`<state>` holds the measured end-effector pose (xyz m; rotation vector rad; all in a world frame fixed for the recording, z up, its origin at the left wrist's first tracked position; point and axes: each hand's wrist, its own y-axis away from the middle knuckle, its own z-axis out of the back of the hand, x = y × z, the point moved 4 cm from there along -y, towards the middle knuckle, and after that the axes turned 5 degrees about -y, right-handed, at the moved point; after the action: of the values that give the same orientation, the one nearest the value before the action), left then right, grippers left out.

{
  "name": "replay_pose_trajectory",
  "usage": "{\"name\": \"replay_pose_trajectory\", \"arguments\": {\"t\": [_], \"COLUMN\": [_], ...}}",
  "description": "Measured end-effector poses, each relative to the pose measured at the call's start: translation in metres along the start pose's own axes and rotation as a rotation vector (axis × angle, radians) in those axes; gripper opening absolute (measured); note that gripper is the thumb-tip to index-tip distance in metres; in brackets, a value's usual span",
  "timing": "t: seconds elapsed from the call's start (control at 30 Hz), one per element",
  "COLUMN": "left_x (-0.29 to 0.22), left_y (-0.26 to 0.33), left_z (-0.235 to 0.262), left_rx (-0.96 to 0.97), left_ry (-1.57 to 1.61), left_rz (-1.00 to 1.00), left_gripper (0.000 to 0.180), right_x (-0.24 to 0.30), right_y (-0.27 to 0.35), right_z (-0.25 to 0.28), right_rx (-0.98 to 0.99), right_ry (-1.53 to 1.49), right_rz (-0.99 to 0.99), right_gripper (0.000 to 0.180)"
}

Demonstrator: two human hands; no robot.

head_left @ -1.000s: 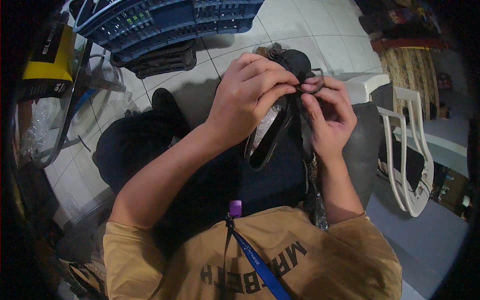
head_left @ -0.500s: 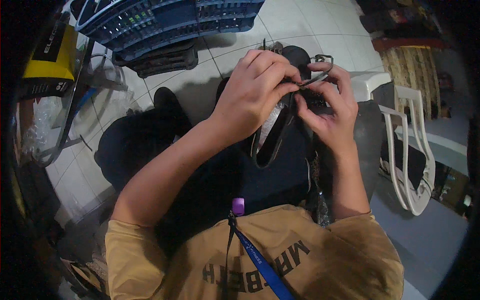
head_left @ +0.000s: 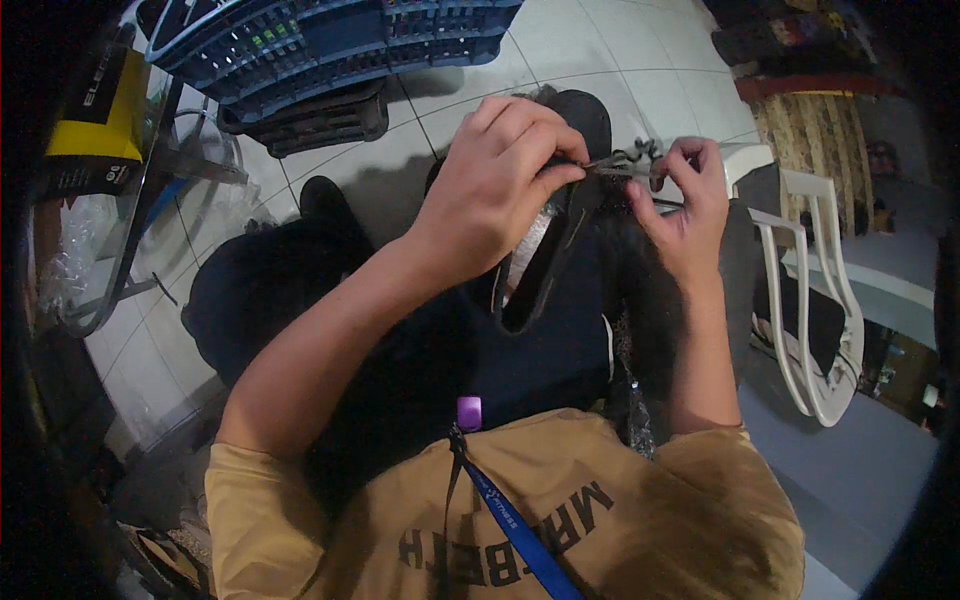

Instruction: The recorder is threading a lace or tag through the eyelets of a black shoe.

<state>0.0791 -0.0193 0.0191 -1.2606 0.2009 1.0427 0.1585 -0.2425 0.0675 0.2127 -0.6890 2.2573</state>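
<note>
Left hand [head_left: 500, 185] clamps the black shoe [head_left: 560, 250] in a tight grip, while just beside it the right hand [head_left: 690, 205] pinches a thin dark lace [head_left: 625, 160]

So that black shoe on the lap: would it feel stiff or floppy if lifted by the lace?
The black shoe would probably dangle and swing, since the lace looks thin and limp between the left hand and right hand. Its opening gapes softly, so the upper likely flexes. It seems light, resting steadily on the lap.
</note>
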Motion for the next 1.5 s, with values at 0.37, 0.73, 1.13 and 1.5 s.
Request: {"name": "replay_pose_trajectory", "arguments": {"t": [0.37,0.73,1.13,1.5], "left_x": [0.0,0.002,0.004,0.011], "left_y": [-0.001,-0.002,-0.003,0.0], "left_z": [-0.005,-0.002,0.0,-0.002], "left_rx": [0.04,0.056,0.098,0.146], "left_ry": [0.013,0.032,0.053,0.19], "left_rz": [0.027,0.042,0.126,0.202], "left_gripper": [0.022,0.019,0.016,0.017], "right_x": [-0.026,-0.06,0.036,0.036], "right_y": [0.052,0.079,-0.026,-0.037], "right_z": [-0.008,-0.028,0.036,0.011], "right_rx": [-0.033,0.754,0.502,0.229], "right_ry": [-0.073,-0.074,-0.253,-0.036], "right_rz": [-0.095,-0.499,-0.172,0.361], "right_gripper": [0.019,0.032,0.091,0.035]}}
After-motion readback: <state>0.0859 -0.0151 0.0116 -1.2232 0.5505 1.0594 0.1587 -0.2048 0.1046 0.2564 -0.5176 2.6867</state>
